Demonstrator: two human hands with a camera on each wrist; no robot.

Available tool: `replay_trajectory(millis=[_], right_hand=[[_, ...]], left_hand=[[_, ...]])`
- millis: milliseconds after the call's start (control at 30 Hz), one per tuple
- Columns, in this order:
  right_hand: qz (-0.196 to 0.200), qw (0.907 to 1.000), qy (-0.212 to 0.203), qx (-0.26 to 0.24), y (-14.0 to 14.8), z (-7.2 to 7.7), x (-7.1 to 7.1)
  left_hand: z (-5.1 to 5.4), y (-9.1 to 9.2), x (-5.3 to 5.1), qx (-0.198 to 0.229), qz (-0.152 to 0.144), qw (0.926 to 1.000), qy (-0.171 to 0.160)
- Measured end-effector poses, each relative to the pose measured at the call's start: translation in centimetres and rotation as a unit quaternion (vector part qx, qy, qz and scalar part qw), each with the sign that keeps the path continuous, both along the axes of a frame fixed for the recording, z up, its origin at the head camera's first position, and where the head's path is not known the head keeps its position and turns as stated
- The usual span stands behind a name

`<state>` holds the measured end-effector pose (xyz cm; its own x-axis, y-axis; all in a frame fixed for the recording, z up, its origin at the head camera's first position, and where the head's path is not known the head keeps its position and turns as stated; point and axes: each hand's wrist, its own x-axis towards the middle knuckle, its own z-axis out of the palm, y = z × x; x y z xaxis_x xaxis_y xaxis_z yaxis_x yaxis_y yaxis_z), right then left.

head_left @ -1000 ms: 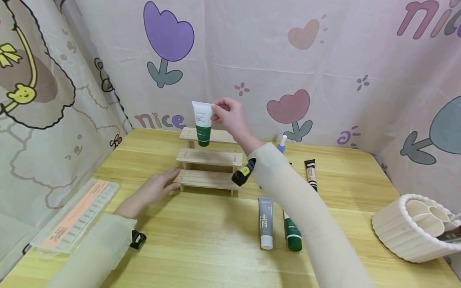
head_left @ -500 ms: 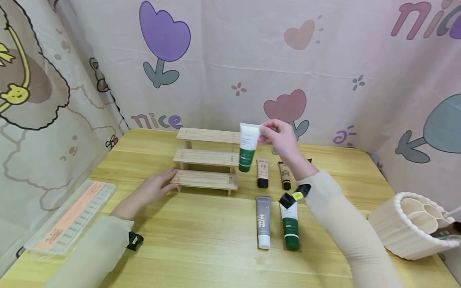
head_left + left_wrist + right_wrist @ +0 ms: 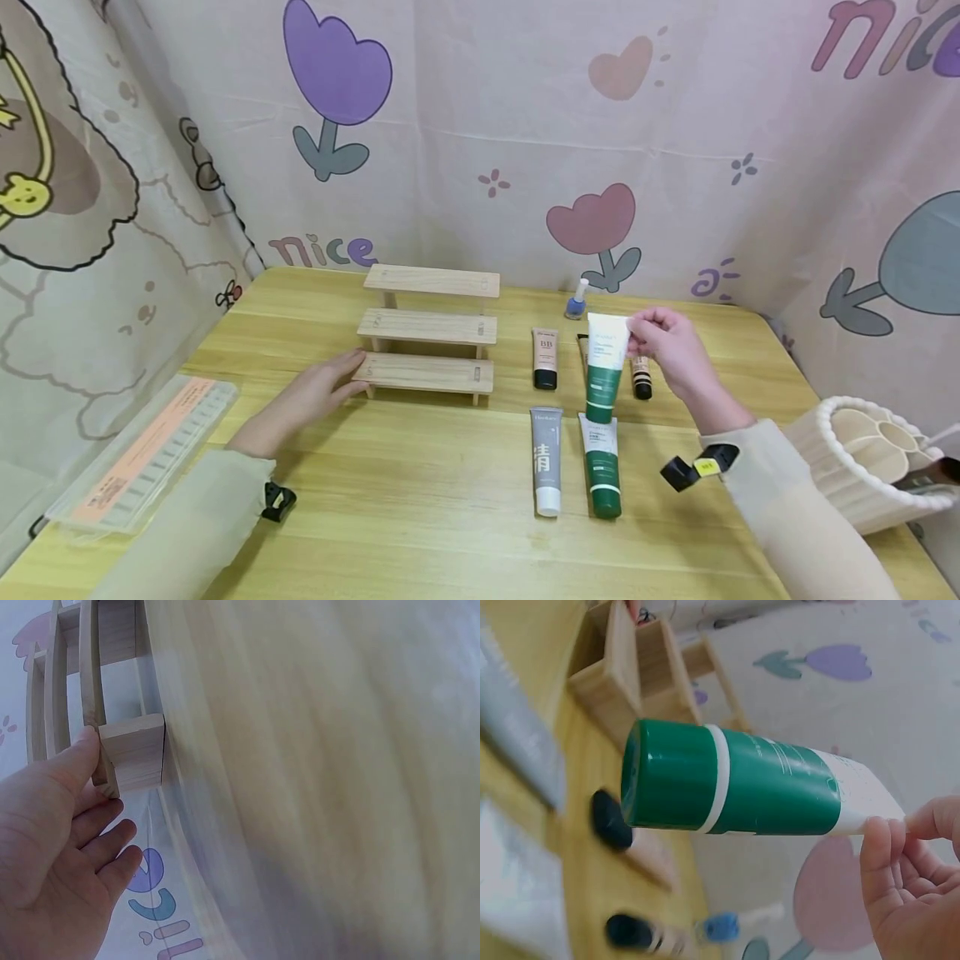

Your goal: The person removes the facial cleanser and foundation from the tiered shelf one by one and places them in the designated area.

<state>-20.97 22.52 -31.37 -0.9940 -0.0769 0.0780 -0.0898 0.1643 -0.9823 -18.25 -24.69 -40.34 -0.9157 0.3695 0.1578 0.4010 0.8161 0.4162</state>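
Note:
Between thumb and fingers, my right hand (image 3: 671, 348) pinches a white and green squeeze tube (image 3: 606, 367) by the edge of its flat white end. The tube hangs cap down in the air, just behind a similar tube (image 3: 602, 471) on the table. In the right wrist view its green cap (image 3: 671, 774) points left, toward the wooden shelf. My left hand (image 3: 318, 390) grips the left end of the lowest board of a three-tier wooden shelf (image 3: 423, 372). The left wrist view shows the thumb (image 3: 84, 754) against that board, with the index finger partly hidden behind it.
A grey tube (image 3: 547, 462) lies left of the green one. Behind are a BB cream tube (image 3: 546, 357), a partly covered dark-edged tube, a striped tube (image 3: 641, 377) and a blue nail polish bottle (image 3: 576, 305). A clear case (image 3: 146, 454) lies left; a cream holder (image 3: 832, 475) stands right.
My right hand has carried the tube from above the shelf's upper boards to the right and down, over the other tubes. My left hand has stayed at the shelf's end.

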Motion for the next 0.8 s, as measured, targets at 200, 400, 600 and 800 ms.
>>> replay_trajectory(millis=[200,400,600,800], right_hand=[[0.026,0.9983,-0.049,-0.016,3.1,-2.2,1.5],[0.037,0.9938,-0.105,-0.012,5.8,-4.9,2.9],[0.047,0.9866,-0.156,-0.016,7.7,-7.5,3.6],[0.045,0.9777,-0.201,-0.038,8.6,-9.1,3.7]], left_hand=[[0.1,0.0,0.0,-0.003,0.003,1.0000,-0.007],[0.2,0.1,0.1,-0.003,0.000,1.0000,0.001],[0.4,0.1,0.2,-0.003,-0.002,1.0000,0.001],[0.4,0.1,0.3,-0.006,-0.001,1.0000,-0.001]])
